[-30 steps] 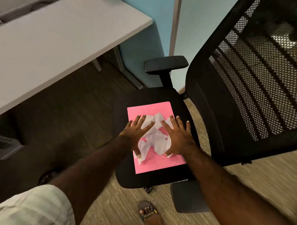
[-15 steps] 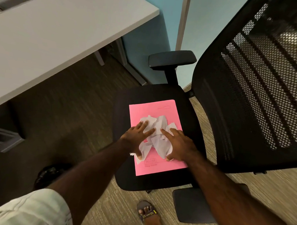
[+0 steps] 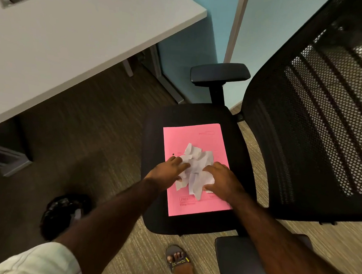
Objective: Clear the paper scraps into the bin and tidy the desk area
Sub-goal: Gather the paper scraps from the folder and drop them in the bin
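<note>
A pile of white paper scraps (image 3: 197, 168) lies heaped on a pink folder (image 3: 193, 135), which rests flat on the black seat of an office chair (image 3: 155, 136). My left hand (image 3: 168, 171) presses against the pile's left side, fingers curled around the scraps. On the pile's right side my right hand (image 3: 220, 178) is curled over the scraps, thumb near the folder. Both hands squeeze the scraps together between them. No bin is clearly identifiable in the head view.
A white desk (image 3: 76, 41) juts out at the upper left, with blue partition panels (image 3: 189, 45) behind. The chair's mesh back (image 3: 320, 121) rises at the right, and its armrests (image 3: 219, 73) flank the seat. A dark object (image 3: 64, 210) lies on the floor at the lower left.
My hands have drawn back toward me and closed inward, going from flat and spread over the scraps to curled around them. The pile is bunched tighter.
</note>
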Motion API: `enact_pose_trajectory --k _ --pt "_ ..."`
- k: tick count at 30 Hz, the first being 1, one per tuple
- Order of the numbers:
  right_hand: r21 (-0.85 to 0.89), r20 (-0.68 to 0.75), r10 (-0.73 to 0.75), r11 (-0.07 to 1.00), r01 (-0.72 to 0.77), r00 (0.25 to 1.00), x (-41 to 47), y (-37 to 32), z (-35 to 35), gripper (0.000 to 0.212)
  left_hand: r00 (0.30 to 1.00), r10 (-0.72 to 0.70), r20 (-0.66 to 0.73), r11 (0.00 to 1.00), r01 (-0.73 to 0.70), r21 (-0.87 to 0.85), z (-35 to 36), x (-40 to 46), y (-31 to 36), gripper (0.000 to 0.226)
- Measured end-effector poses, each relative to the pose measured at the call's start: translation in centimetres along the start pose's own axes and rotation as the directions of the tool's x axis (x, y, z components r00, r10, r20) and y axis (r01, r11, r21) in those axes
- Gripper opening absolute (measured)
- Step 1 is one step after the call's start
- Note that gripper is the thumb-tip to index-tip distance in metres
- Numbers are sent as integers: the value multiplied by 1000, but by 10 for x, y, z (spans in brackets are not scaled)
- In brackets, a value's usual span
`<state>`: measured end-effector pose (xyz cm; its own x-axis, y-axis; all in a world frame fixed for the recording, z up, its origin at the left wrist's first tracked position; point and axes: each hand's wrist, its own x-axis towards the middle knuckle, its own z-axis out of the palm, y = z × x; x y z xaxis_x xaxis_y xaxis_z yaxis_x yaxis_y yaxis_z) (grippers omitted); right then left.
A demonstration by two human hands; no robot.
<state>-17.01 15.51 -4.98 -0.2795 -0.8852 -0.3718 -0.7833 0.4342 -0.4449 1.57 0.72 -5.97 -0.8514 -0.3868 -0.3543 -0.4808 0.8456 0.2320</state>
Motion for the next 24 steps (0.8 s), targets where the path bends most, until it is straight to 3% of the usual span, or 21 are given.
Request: enact_pose_trajectory --k 4,8,18,24 --pt "62 -63 29 998 -25 998 4 2 7 30 996 -81 -35 995 78 -57 -1 -9 -1 61" --pt "53 -101 17 999 -11 995 9 4 10 20 978 -179 -106 972 159 -173 -5 -19 -2 57" --pt "140 -34 119 984 -113 992 -2 -2 1 24 913 -343 -223 878 226 -423 -19 -33 -11 40" --pt "284 -99 162 950 -128 982 -12 6 -10 25 842 -457 -286 767 211 -605 -21 -41 -19 37"
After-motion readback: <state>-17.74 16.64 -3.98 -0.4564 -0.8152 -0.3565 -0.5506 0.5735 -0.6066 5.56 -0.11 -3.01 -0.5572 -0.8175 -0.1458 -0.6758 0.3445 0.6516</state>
